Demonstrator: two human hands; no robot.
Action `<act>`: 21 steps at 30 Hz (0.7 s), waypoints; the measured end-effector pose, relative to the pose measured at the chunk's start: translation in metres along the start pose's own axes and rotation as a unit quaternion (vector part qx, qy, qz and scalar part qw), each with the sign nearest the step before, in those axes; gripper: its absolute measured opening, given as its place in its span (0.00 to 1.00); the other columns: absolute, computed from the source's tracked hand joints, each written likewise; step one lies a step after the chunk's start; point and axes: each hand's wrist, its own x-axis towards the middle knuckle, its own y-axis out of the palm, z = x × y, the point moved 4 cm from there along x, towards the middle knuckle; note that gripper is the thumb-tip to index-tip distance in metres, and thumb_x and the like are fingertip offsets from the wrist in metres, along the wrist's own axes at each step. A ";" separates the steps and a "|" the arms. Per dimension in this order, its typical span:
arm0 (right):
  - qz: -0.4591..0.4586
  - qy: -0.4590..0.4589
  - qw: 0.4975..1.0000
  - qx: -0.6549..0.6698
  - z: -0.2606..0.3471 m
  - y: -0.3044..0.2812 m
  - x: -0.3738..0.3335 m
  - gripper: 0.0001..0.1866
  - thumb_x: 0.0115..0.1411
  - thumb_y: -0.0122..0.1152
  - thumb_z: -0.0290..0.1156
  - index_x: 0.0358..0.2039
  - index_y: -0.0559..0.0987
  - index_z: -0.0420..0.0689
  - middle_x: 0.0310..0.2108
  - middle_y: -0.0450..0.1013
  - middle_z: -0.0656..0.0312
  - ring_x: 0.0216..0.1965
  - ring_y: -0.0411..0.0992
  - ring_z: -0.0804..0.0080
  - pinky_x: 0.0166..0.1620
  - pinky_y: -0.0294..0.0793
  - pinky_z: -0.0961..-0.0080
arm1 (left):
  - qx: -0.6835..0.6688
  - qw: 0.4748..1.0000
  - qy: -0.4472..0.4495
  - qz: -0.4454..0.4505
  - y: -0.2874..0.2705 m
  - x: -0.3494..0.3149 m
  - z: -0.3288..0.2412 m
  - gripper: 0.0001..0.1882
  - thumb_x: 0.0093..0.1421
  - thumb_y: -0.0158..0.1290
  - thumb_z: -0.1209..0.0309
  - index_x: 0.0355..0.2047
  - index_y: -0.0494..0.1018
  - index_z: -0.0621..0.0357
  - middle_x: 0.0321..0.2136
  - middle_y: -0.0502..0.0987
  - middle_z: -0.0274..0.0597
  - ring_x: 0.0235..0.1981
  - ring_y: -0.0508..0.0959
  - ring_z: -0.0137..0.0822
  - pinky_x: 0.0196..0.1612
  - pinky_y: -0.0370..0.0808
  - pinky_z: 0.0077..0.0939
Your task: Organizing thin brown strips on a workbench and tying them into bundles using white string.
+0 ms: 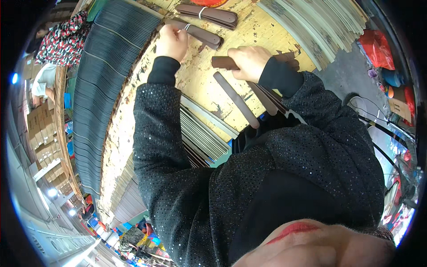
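My left hand (171, 43) is closed at the near end of a banded bundle of dark brown flat strips (207, 37), its fingertips beside the white band. What its curled fingers press on is partly hidden. My right hand (250, 62) wraps over the middle of a stack of brown strips (221, 62), which sticks out on both sides of the grip. Just below that hand, a single brown strip (235, 100) with rounded ends lies slantwise on the worn yellow table (198, 78). More loose brown strips (263, 99) lie to its right, partly under my sleeve.
Another banded bundle (213, 17) lies farther back. A long row of dark grey strips (106, 71) lines the left, and pale patterned strips (307, 26) cover the back right. Thin slats (204, 135) lie by my left forearm. A red bag (377, 49) is at the right; cartons (44, 129) stand far left.
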 end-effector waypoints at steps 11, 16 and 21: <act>-0.083 0.063 0.968 0.227 -0.059 -0.054 0.004 0.23 0.52 0.72 0.40 0.45 0.82 0.38 0.36 0.82 0.52 0.37 0.79 0.64 0.43 0.78 0.67 | -0.463 0.816 -0.231 0.259 -0.010 -0.182 -0.086 0.33 0.66 0.58 0.68 0.63 0.58 0.78 0.48 0.78 0.52 0.41 0.79 0.33 0.44 0.78 0.25; -0.071 0.214 0.974 -0.032 -0.067 -0.005 0.017 0.24 0.49 0.70 0.44 0.40 0.85 0.37 0.35 0.81 0.41 0.38 0.80 0.46 0.43 0.79 0.59 | -0.525 0.792 -0.258 0.178 0.016 -0.186 -0.089 0.37 0.63 0.55 0.75 0.65 0.50 0.85 0.42 0.77 0.50 0.35 0.77 0.32 0.37 0.76 0.25; -0.092 0.183 0.978 0.042 -0.011 0.018 0.017 0.25 0.47 0.71 0.47 0.38 0.86 0.39 0.35 0.80 0.40 0.38 0.80 0.46 0.44 0.79 0.60 | -0.579 0.761 -0.289 0.053 0.092 -0.173 -0.070 0.27 0.64 0.51 0.75 0.61 0.60 0.75 0.38 0.75 0.48 0.34 0.77 0.32 0.35 0.76 0.25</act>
